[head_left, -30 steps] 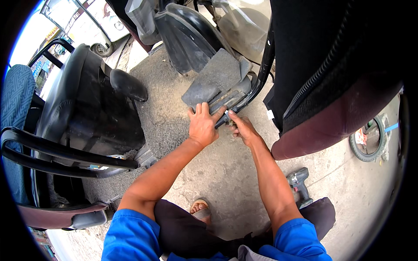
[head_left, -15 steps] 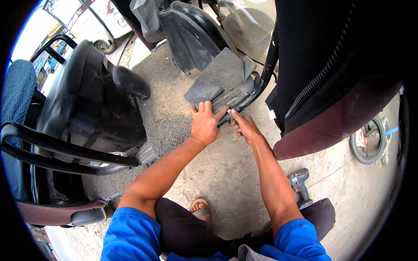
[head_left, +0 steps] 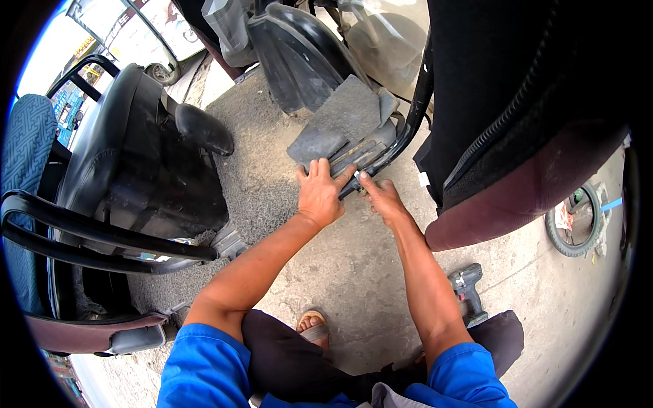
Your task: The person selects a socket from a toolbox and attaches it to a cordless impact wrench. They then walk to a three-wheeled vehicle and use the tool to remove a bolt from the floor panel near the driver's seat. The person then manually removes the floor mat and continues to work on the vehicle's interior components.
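My left hand (head_left: 320,195) lies with its fingers spread on the edge of the vehicle's footwell, beside a bent black tube (head_left: 410,132). Its thumb reaches right to the tube's lower end. Close by on the right, my right hand (head_left: 384,198) is closed at that end, thumb up, around a small pale piece too small to name. Just beyond both hands, a folded-back grey mat flap (head_left: 340,115) leans over some dark ribbed strips (head_left: 364,151).
A black seat (head_left: 102,146) and curved armrest bars (head_left: 102,234) stand at left. A maroon and black padded cover (head_left: 517,197) hangs at right. On the concrete lie a cordless power tool (head_left: 468,292) and, further right, a tyre (head_left: 577,250).
My right fingers have shifted slightly around the tube's end. My left hand stays in nearly the same place.
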Motion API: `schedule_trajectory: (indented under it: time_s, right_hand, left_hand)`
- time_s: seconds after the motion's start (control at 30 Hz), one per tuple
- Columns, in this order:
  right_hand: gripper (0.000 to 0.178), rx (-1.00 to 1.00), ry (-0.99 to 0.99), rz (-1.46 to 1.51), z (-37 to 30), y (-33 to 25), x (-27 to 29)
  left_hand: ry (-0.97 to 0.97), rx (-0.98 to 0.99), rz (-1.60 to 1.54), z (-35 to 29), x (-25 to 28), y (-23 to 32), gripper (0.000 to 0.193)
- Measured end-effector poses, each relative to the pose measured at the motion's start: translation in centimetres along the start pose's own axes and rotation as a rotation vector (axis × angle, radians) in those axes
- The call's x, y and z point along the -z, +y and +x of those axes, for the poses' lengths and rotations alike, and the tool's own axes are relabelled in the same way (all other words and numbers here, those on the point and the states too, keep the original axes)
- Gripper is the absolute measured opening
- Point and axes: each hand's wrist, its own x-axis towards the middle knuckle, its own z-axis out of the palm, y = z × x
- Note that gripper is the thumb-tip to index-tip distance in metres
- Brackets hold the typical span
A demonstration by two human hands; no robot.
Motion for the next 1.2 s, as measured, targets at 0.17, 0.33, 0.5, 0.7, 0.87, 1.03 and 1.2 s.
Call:
schedule_trajectory:
  time_s: [0.17,0.33,0.5,0.7,0.87,1.03,1.2]
  right_hand:
    - [0.073,0.062,0.05,-0.019,-0.3,-0.3,-0.4]
    - [0.071,-0.018,0.047,-0.036,-0.4,-0.3,-0.4]
    - [0.068,-0.039,0.07,-0.021,-0.2,0.1,-0.7]
    - [0.073,-0.084,0.162,-0.025,1.3,2.5,-0.6]
    - [0.076,-0.128,0.102,-0.003,1.5,2.3,-0.5]
    - [0.061,-0.105,0.015,-0.025,1.1,1.2,-0.3]
    - [0.059,-0.09,0.007,-0.039,0.7,0.9,0.0]
  left_hand:
    - [0.016,-0.001,0.001,0.0,0.1,-0.1,0.074]
    - [0.021,0.008,0.0,0.0,0.0,0.2,0.069]
    - [0.005,0.038,0.034,0.0,0.4,0.6,0.068]
    - [-0.001,0.063,0.134,0.0,-0.1,1.4,0.074]
    - [-0.054,0.197,0.237,0.7,-1.4,2.4,0.086]
    - [-0.137,0.227,0.194,1.0,-0.7,3.2,0.093]
    - [-0.237,0.244,0.238,1.7,0.3,3.9,0.093]
